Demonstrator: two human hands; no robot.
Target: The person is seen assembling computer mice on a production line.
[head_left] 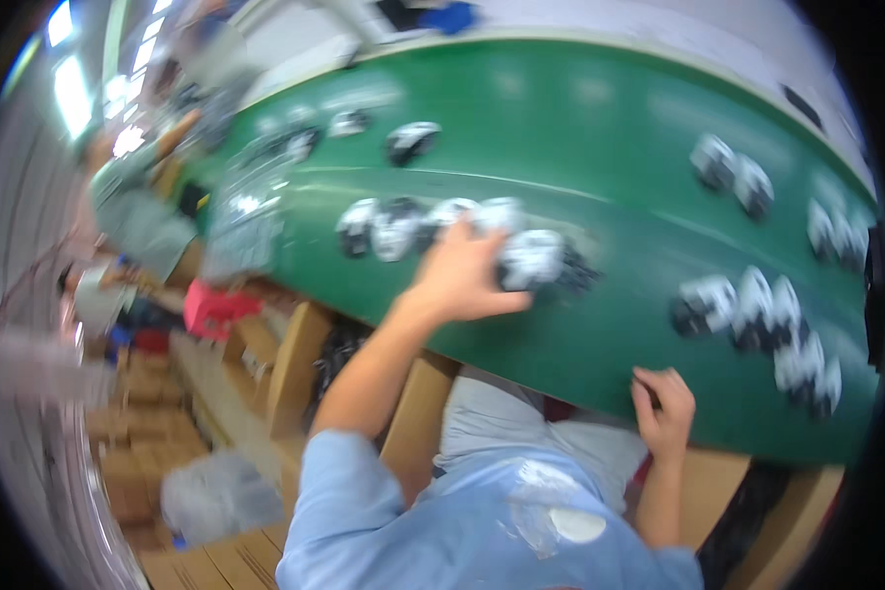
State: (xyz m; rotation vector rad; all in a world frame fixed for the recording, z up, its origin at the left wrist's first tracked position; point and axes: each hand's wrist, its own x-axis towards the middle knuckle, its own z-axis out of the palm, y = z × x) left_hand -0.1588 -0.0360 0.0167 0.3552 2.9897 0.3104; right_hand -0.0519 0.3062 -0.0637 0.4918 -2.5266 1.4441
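My left hand [467,275] reaches over a row of rounded white-and-black pieces on the green tabletop. Its thumb is spread away from the fingers. The fingertips lie at a white piece [501,214], and another white-and-black piece [531,261] sits just right of the hand. Blur hides what kind of pieces these are; part of one is covered by the fingers. To the left, the row goes on with a white-and-black piece [358,228]. My right hand [664,403] rests at the table's near edge, fingers loosely bent and apart, with nothing visible in them.
More such pieces [752,310] stand in groups on the right of the green table [560,108]. Clear plastic bags [251,211] lie at its left end. Cardboard boxes [157,433] and a pink stool [216,307] are at lower left. Another person [143,211] works beyond the bags.
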